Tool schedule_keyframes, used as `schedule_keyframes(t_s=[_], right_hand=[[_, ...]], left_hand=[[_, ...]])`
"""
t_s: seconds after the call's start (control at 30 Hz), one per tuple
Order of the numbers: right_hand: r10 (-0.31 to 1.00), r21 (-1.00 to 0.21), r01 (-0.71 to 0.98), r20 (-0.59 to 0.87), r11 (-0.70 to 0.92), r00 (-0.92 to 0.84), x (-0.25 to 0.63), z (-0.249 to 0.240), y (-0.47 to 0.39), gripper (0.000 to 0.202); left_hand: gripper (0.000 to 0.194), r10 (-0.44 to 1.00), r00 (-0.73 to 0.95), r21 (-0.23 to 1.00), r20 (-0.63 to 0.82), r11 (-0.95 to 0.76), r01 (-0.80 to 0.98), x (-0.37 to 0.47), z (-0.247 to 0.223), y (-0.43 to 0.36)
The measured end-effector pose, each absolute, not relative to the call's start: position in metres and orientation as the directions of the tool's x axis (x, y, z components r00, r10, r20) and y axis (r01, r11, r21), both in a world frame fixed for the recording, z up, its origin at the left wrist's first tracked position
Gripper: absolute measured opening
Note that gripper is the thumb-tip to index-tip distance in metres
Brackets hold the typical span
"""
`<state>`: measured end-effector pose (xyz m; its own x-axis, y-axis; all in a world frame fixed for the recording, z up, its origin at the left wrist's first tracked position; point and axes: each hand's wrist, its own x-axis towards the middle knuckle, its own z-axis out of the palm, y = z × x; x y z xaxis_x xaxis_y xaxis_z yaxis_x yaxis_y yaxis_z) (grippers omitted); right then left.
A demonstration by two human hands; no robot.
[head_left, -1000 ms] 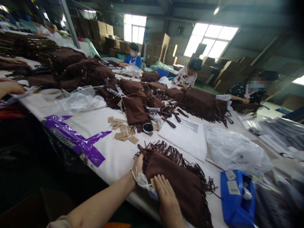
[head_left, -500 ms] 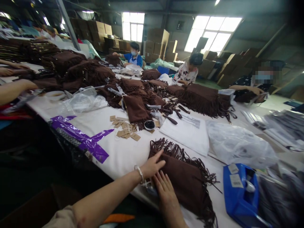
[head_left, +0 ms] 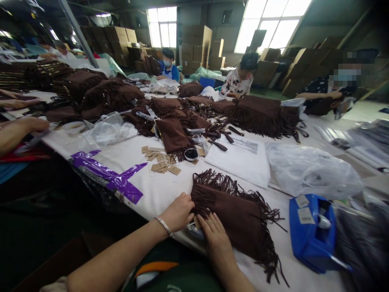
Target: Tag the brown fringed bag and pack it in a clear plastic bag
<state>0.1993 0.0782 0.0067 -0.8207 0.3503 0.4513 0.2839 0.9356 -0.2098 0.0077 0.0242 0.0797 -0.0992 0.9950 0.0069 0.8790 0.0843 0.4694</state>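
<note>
left hand [head_left: 178, 213]: fingers now curled, pinching fringed bag [head_left: 240, 219] edge | right hand [head_left: 217, 239]: stays flat, spread

Left hand [head_left: 178, 211] grips fringed brown bag [head_left: 240, 217] edge; right hand [head_left: 216, 239] flat on it, white table [head_left: 158, 194].

Blue tape dispenser [head_left: 313, 233] at the table's right edge — clear plastic bag [head_left: 313, 170] behind, paper tags [head_left: 161, 162] and purple tape strips [head_left: 107, 176] further left.

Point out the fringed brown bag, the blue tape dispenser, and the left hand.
fringed brown bag [head_left: 240, 219], head view, flat suede panel.
blue tape dispenser [head_left: 310, 239], head view, near side wall.
left hand [head_left: 179, 211], head view, knuckles.
</note>
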Motion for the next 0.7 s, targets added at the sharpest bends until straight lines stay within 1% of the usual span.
schedule_keyframes(t_s=[0.03, 0.07, 0.1, 0.2, 0.3, 0.4, 0.47, 0.53, 0.6, 0.63, 0.7], right_hand=[[0.355, -0.211, 0.288, 0.462, 0.934, -0.813, 0.199, 0.006, 0.078, 0.059], [0.356, -0.209, 0.290, 0.470, 0.934, -0.808, 0.200, 0.006, 0.078, 0.059], [0.350, -0.203, 0.287, 0.477, 0.936, -0.806, 0.200, 0.006, 0.077, 0.059], [0.337, -0.196, 0.275, 0.488, 0.941, -0.806, 0.199, 0.005, 0.078, 0.060], [0.355, -0.226, 0.277, 0.483, 0.934, -0.801, 0.199, 0.002, 0.077, 0.057], [0.377, -0.268, 0.279, 0.468, 0.922, -0.799, 0.202, 0.003, 0.078, 0.053], [0.365, -0.305, 0.248, 0.427, 0.919, -0.827, 0.206, 0.006, 0.082, 0.050], [0.291, -0.335, 0.159, 0.390, 0.929, -0.874, 0.211, 0.007, 0.090, 0.057], [0.238, -0.331, 0.097, 0.416, 0.939, -0.878, 0.218, 0.002, 0.105, 0.066], [0.249, -0.313, 0.109, 0.452, 0.944, -0.856, 0.223, -0.002, 0.116, 0.068], [0.343, -0.275, 0.230, 0.504, 0.934, -0.792, 0.239, -0.010, 0.143, 0.061]], left_hand=[[0.013, 0.993, -0.107, 0.411, -0.040, 0.114, 0.904, 0.011, 0.076, 0.028], [0.015, 0.990, -0.120, 0.377, -0.073, 0.138, 0.916, 0.015, 0.074, 0.032], [0.015, 0.987, -0.130, 0.368, -0.091, 0.155, 0.917, 0.017, 0.072, 0.036], [0.011, 0.985, -0.138, 0.412, -0.107, 0.170, 0.895, 0.019, 0.073, 0.045], [0.012, 0.986, -0.130, 0.461, -0.103, 0.163, 0.872, 0.027, 0.077, 0.049], [0.013, 0.991, -0.124, 0.488, -0.044, 0.130, 0.863, 0.041, 0.083, 0.050], [0.013, 0.995, -0.105, 0.524, -0.001, 0.090, 0.847, 0.049, 0.086, 0.049], [0.015, 0.997, -0.079, 0.589, 0.025, 0.049, 0.807, 0.049, 0.083, 0.047], [0.018, 0.996, -0.073, 0.636, 0.055, 0.021, 0.772, 0.044, 0.072, 0.047], [0.019, 0.994, -0.071, 0.638, 0.085, 0.001, 0.770, 0.039, 0.063, 0.049], [0.018, 0.983, -0.050, 0.606, 0.177, -0.069, 0.793, 0.031, 0.043, 0.054]])
